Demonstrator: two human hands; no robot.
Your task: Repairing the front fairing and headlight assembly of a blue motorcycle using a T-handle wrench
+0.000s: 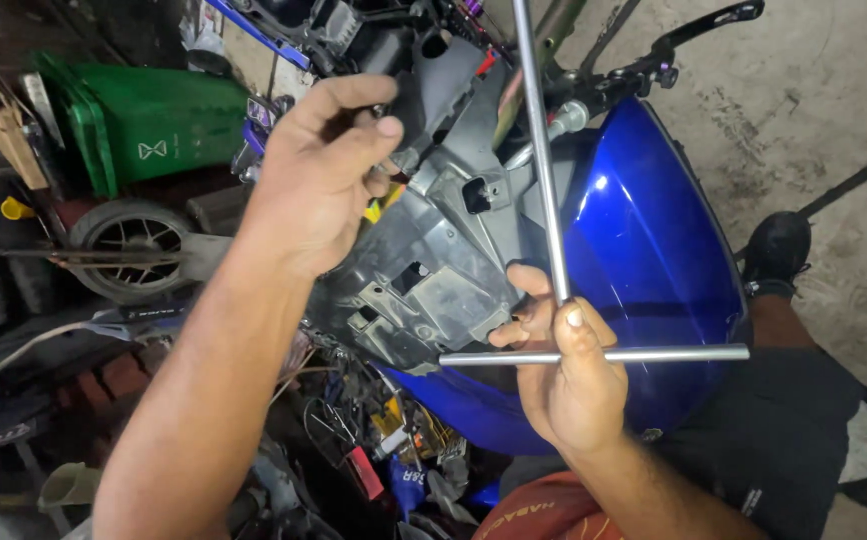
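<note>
The right hand [571, 375] sits low and right of centre, its fingers and thumb curled tight around the junction of a cross-shaped metal wrench [552, 250]. One bright steel bar of the wrench runs up past the hand to the top edge of the view; the other bar lies level, reaching from the grey panel on the left out across the blue bodywork to the right. The left hand [322, 180] is raised at upper left, its forearm stretching down to the bottom edge, fingers bent and pinched together against the top of a grey plastic inner panel [444, 270]; what it pinches is hidden behind the fingers. The grey panel is the inside face of a glossy blue motorcycle fairing [654, 260], which fills the middle and right of the view, touching the level bar of the wrench. Above the fairing a black handlebar lever [699, 25] sticks out toward the upper right. At upper left stands a green wheeled bin [149, 125], with a small spoked wheel [129, 240] just below it. Tangled wires and loose parts [374, 440] lie under the fairing. At right, the person's black shoe [779, 250] rests on the stained concrete floor [824, 100]
</note>
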